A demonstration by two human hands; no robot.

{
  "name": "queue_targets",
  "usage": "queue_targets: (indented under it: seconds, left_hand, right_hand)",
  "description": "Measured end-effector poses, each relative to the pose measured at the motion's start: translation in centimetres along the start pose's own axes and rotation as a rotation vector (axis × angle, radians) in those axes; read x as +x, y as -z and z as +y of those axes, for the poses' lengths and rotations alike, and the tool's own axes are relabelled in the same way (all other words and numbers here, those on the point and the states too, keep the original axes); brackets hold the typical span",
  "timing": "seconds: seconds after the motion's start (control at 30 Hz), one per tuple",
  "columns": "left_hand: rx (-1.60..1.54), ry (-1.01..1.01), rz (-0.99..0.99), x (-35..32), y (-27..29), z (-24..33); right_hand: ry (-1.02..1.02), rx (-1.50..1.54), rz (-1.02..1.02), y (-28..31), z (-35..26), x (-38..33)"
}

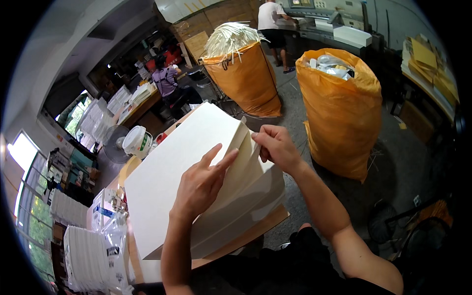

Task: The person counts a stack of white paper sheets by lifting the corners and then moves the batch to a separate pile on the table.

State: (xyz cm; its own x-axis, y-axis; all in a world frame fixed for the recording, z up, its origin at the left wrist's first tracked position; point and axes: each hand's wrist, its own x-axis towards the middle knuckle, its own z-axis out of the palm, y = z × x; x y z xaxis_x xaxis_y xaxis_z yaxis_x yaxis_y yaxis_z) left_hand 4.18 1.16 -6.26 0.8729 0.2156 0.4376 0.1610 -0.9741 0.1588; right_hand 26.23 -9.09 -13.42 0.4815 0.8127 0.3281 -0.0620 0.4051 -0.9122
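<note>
A thick stack of cream paper sheets (167,167) lies on a wooden board (255,228) in front of me. My left hand (201,184) rests flat on top of the stack with its fingers spread, pressing near the right side. My right hand (276,145) pinches the upper right corner of a bundle of sheets and bends it upward, so the sheets fan apart along that edge.
Two tall orange sacks stand on the floor: one (341,108) with crumpled scraps at right, one (243,73) with paper strips behind the stack. A white tub (136,141), a small fan (113,142) and wrapped paper packs (91,250) lie at left. Two people work farther back.
</note>
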Motion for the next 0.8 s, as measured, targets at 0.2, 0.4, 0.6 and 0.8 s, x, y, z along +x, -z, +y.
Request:
queue_targets:
  seconds: [0.2, 0.4, 0.6, 0.8]
  left_hand:
    - [0.061, -0.06, -0.007, -0.2, 0.0, 0.1]
    - [-0.077, 0.021, -0.047, -0.1, 0.1, -0.5]
    - [-0.063, 0.034, -0.079, -0.1, 0.0, -0.7]
    - [0.387, -0.25, -0.106, -0.8, -2.1, 0.4]
  right_hand:
    - [-0.16, 0.305, -0.022, 0.0, -0.8, 0.4]
    - [-0.051, 0.034, 0.147, 0.3, -0.8, -1.0]
    - [0.602, -0.969, -0.03, -0.2, -0.1, -5.5]
    - [0.474, -0.981, -0.376, 0.4, 1.2, -5.6]
